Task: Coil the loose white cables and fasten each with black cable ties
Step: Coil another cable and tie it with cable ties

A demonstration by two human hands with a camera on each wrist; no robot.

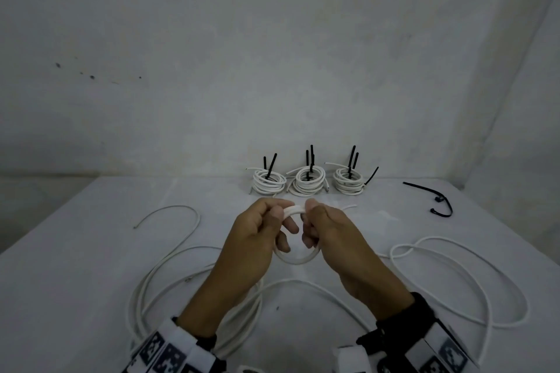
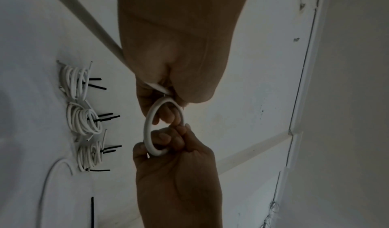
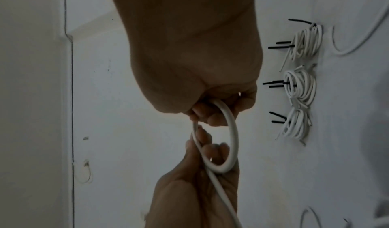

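Observation:
A small loop of white cable point(image 1: 298, 260) hangs above the table's middle, held from both sides. My left hand point(image 1: 274, 221) pinches its left side, and my right hand point(image 1: 309, 221) grips its right side with curled fingers. In the left wrist view the loop point(image 2: 147, 131) stretches between the left hand point(image 2: 166, 115) above and the right hand point(image 2: 174, 141) below. The right wrist view shows the loop point(image 3: 232, 131), the right hand point(image 3: 210, 115) and the left hand point(image 3: 210, 148). The cable's tail point(image 3: 221, 198) runs along the left palm.
Three coils tied with black ties point(image 1: 269, 183) point(image 1: 307, 182) point(image 1: 348, 180) stand in a row by the back wall. Loose black cable ties point(image 1: 436, 200) lie at the back right. Loose white cables sprawl on the table at left point(image 1: 163, 275) and right point(image 1: 454, 266).

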